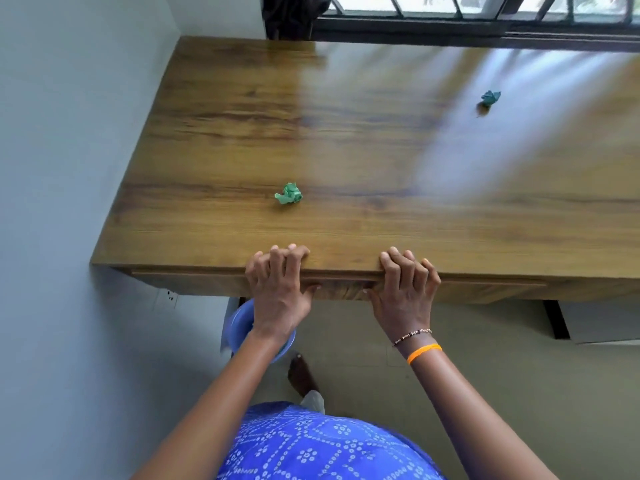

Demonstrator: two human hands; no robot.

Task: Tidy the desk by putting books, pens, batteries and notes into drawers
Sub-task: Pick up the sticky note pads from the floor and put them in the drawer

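The wooden desk (346,133) fills the upper view. Two crumpled green paper notes lie on it: one (288,194) near the front left, the other (490,97) far back right. My left hand (277,289) and my right hand (405,292) both grip the desk's front edge, fingers curled over the top, thumbs against the drawer front (343,289) between them. The drawer front sits flush under the desktop. No books, pens or batteries are visible.
A grey wall runs along the desk's left side, and a window (485,15) lies behind it. A blue round plastic object (239,323) sits on the floor under my left wrist. My foot (299,374) is below. A white unit (602,323) stands under the desk's right part.
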